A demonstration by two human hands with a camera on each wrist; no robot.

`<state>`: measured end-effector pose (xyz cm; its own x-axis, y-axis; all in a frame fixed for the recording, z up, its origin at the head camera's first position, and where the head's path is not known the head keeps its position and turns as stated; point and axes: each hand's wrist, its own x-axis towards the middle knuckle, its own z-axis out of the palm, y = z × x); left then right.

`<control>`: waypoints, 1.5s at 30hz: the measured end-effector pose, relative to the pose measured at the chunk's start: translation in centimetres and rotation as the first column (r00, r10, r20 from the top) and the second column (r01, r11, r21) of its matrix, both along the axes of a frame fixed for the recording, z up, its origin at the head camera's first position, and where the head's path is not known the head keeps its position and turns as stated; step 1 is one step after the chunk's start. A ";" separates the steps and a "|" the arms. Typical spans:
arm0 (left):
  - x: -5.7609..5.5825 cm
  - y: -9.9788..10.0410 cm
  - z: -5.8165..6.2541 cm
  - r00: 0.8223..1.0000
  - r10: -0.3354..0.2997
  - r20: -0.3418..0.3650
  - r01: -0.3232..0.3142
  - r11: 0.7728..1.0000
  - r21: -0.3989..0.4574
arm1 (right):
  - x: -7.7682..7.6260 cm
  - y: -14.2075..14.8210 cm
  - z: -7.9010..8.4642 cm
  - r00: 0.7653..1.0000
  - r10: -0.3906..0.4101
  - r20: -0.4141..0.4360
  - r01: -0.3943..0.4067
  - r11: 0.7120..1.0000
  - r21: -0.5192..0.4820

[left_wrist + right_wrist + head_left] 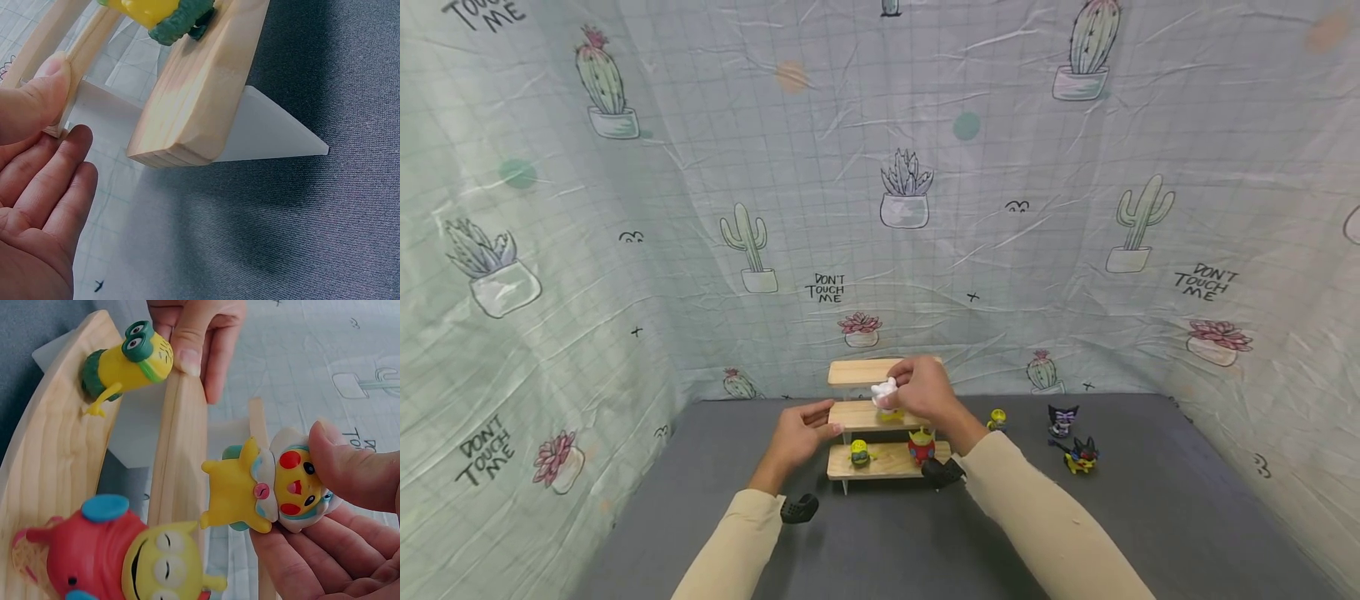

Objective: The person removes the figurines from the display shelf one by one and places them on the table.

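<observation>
Figurine, centre-right of the right-wrist frame: probably light, stiff, smooth; head suits gripping.
Right hand pinches its head; left hand pinches the shelf loosely.

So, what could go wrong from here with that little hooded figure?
The right hand pinches the hooded figurine by its head, feet free, so it might slip or be set down tilted.

The black wrist device looks close to the red figurine on the bottom shelf; a careless move could knock it over.

The left hand grips the end of the middle shelf, so a tug there might jolt the stand.
</observation>
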<state>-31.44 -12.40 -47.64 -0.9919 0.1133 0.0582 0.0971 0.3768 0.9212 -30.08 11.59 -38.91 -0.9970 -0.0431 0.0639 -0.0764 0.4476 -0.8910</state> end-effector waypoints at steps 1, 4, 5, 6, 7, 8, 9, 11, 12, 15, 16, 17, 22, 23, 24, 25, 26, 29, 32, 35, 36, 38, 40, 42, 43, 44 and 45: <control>0.0 0.0 0.0 1.000 -0.001 -0.003 0.001 1.000 -0.002 | 0.0 0.1 0.0 1.000 -0.001 0.000 0.001 1.000 0.001; 0.0 0.1 -0.1 1.000 0.001 0.004 -0.001 1.000 0.000 | 0.2 0.5 0.0 1.000 -0.009 0.009 0.009 1.000 -0.002; 0.0 0.2 -0.1 1.000 0.000 0.001 0.000 1.000 -0.002 | 0.2 0.7 0.0 1.000 -0.011 0.013 0.011 1.000 -0.004; 0.1 0.2 -0.1 1.000 0.000 -0.001 0.000 1.000 -0.003 | 0.2 0.8 0.0 1.000 -0.013 0.017 0.013 1.000 -0.004; 0.1 0.2 -0.1 1.000 0.001 -0.003 -0.001 1.000 -0.003 | 0.3 0.9 0.0 1.000 -0.017 0.021 0.017 1.000 -0.003; 0.1 0.2 -0.1 1.000 0.003 -0.003 -0.003 1.000 -0.002 | 0.3 1.0 0.1 0.999 -0.020 0.025 0.020 1.000 -0.004; 0.1 0.2 0.0 1.000 0.006 -0.004 -0.006 1.000 -0.001 | 0.3 1.2 0.1 0.999 -0.022 0.028 0.022 1.000 -0.006; 0.2 0.2 0.0 1.000 0.010 -0.010 -0.011 1.000 -0.005 | 0.3 1.4 0.1 0.999 -0.026 0.032 0.026 1.000 -0.004; 0.2 0.2 0.0 1.000 0.013 -0.010 -0.013 1.000 -0.005 | 0.4 1.5 0.1 0.999 -0.027 0.033 0.028 1.000 -0.005; 0.2 0.2 -0.1 1.000 0.017 -0.012 -0.017 1.000 -0.012 | 0.5 2.0 0.1 0.999 -0.027 0.036 0.028 1.000 -0.010; 0.2 0.2 -0.1 1.000 0.017 -0.013 -0.017 1.000 -0.013 | 0.6 2.1 0.1 0.999 -0.027 0.035 0.028 1.000 -0.012; 0.2 0.1 -0.2 1.000 0.016 -0.014 -0.016 1.000 -0.014 | 0.6 2.3 0.2 0.999 -0.028 0.033 0.028 1.000 -0.013; 0.1 0.1 -0.3 1.000 0.008 -0.007 -0.008 1.000 -0.004 | 0.8 3.2 0.2 0.999 -0.025 0.020 0.025 0.999 -0.021; 0.1 0.1 -0.3 1.000 0.008 -0.005 -0.008 1.000 -0.002 | 0.8 3.4 0.2 1.000 -0.022 0.019 0.023 1.000 -0.021; 0.1 0.1 -0.3 1.000 0.008 -0.003 -0.008 1.000 -0.002 | 0.8 3.5 0.2 1.000 -0.021 0.020 0.022 0.999 -0.025; 0.1 0.0 -0.3 1.000 0.007 -0.003 -0.007 1.000 -0.001 | 0.8 3.7 0.2 1.000 -0.021 0.021 0.021 0.999 -0.026; 0.1 0.0 -0.4 1.000 0.008 -0.001 -0.008 1.000 -0.002 | 0.8 3.9 0.2 1.000 -0.021 0.021 0.021 0.999 -0.025; 0.1 0.0 -0.4 1.000 0.013 0.000 -0.013 1.000 -0.009 | 0.7 4.3 0.2 0.999 -0.033 0.020 0.033 0.999 -0.014; 0.1 0.2 -0.4 1.000 0.016 0.001 -0.016 1.000 -0.012 | 0.8 4.7 0.2 0.999 -0.048 0.012 0.048 0.999 0.003; 0.1 0.3 -0.4 1.000 0.021 0.001 -0.021 1.000 -0.008 | 0.9 5.1 0.3 0.999 -0.053 0.007 0.053 0.998 0.015; 0.1 0.3 -0.4 1.000 0.023 0.001 -0.023 1.000 -0.008 | 0.9 5.2 0.3 0.998 -0.055 0.007 0.055 0.998 0.016; 0.1 0.3 -0.3 1.000 0.023 -0.001 -0.023 1.000 -0.010 | 1.0 5.5 0.3 0.998 -0.058 0.008 0.058 0.998 0.019; 0.1 0.3 -0.3 1.000 0.020 -0.004 -0.020 1.000 -0.012 | 1.0 5.8 0.3 0.998 -0.055 0.006 0.055 0.998 0.014; 0.1 0.3 -0.3 1.000 0.017 -0.010 -0.017 1.000 -0.015 | 1.1 6.1 0.2 0.998 -0.059 0.001 0.059 0.998 0.016; 0.1 0.2 -0.3 1.000 0.016 -0.012 -0.016 1.000 -0.017 | 1.1 6.2 0.2 0.998 -0.059 -0.001 0.059 0.998 0.019; 0.1 0.3 -0.3 1.000 0.016 -0.013 -0.016 1.000 -0.016 | 1.1 6.3 0.2 0.998 -0.062 -0.002 0.062 0.998 0.023; 0.0 0.3 -0.3 1.000 0.014 -0.016 -0.014 1.000 -0.019 | 1.2 6.4 0.2 0.998 -0.062 -0.005 0.062 0.998 0.028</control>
